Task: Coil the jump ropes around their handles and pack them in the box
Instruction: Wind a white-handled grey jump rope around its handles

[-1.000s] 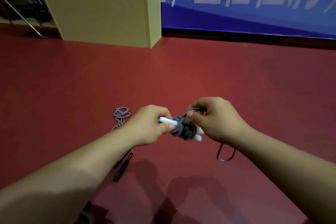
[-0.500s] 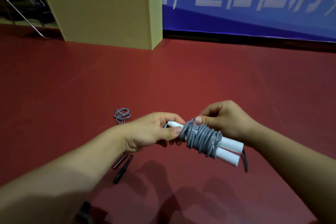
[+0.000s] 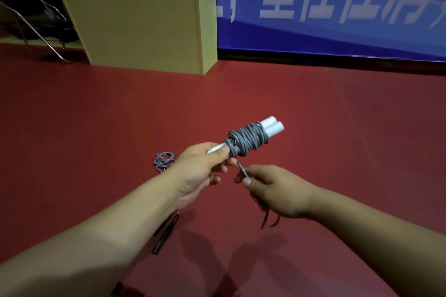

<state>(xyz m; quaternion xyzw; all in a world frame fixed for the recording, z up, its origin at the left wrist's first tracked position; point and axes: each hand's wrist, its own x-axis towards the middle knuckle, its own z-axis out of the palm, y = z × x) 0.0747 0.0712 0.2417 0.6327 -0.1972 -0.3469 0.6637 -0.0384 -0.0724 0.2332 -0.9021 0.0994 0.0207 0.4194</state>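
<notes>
My left hand (image 3: 201,169) grips the near end of two white handles (image 3: 272,128) held side by side, pointing up and to the right. Grey rope (image 3: 248,141) is coiled thickly around their middle. My right hand (image 3: 272,188) pinches the loose rope end just below the coil, and a short loop of rope hangs under that hand. A second jump rope lies on the red floor: its grey cord (image 3: 164,160) is bunched left of my left hand, and its black handles (image 3: 166,232) show below my left forearm. The tan box (image 3: 142,26) stands at the back left.
A blue banner with white characters (image 3: 337,7) runs along the back wall. Metal chair legs (image 3: 31,29) stand at the far left beside the box. The red floor (image 3: 313,116) stretches wide around my hands.
The white handles swung from pointing down-right to pointing up-right. My right hand left the coil, dropped below it and now pinches the rope's loose end.
</notes>
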